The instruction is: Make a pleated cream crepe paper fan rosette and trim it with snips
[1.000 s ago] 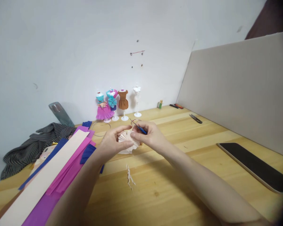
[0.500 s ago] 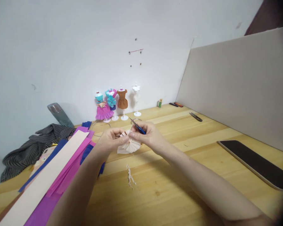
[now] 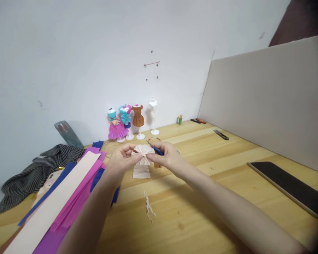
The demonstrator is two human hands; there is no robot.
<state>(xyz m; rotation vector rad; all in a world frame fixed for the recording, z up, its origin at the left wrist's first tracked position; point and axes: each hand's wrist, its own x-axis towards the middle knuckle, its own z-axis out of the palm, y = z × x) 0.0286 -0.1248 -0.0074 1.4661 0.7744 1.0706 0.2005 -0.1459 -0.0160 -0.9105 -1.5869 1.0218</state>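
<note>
A fan of pleated cream crepe paper (image 3: pixel 143 149) is spread in a round between my two hands, its folds gathered at the centre. My left hand (image 3: pixel 122 157) pinches it from the left, thumb on the gathered middle. From the other side, my right hand (image 3: pixel 169 155) pinches its right edge and also keeps small blue-handled snips (image 3: pixel 158 151) in its fingers, tip pointing up and left. Just below the fan shows a pleated cream strip (image 3: pixel 141 172); whether it joins the fan I cannot tell. A brown piece (image 3: pixel 157 164) is partly hidden behind my right hand.
Small dress forms in a pink skirt (image 3: pixel 118 132), blue flower (image 3: pixel 125 118) and brown dress (image 3: pixel 138 116) stand by the wall, beside a white one (image 3: pixel 153 106). Coloured paper strips (image 3: pixel 60 190) lie left, a phone (image 3: pixel 288 188) and black snips (image 3: pixel 221 134) right. Paper scraps (image 3: pixel 148 206) lie in front.
The fan has turned and spread upward between my hands, and the pleated strip below now shows more fully. The view has tilted slightly up; both hands keep their pinch.
</note>
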